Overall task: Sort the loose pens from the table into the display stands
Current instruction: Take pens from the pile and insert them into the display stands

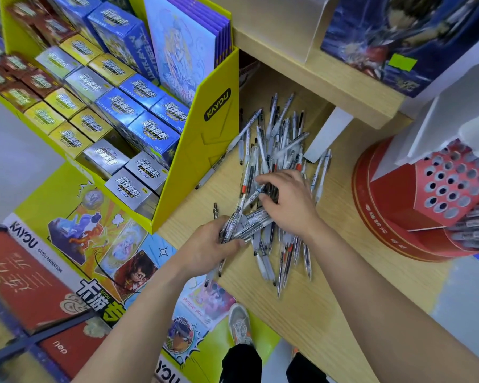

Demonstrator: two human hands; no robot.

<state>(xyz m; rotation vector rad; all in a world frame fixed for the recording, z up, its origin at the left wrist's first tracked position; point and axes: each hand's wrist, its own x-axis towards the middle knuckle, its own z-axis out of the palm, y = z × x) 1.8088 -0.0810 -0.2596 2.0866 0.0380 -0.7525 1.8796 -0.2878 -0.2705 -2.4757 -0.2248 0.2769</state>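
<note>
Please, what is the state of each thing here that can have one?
Left hand: grips a bundle of pens.
Right hand: pinches one pen.
Pile: loose on the table, unsorted.
Red stand: upright, holes in view empty.

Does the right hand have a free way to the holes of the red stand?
Probably yes: between the right hand and the red stand lie only flat pens and bare table.

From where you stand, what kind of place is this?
Likely a stationery or toy shop: a yellow cardboard display rack stacked with small glossy boxes, a red round pen stand with rows of holes, and loose pens heaped on the pale wooden table.
</note>
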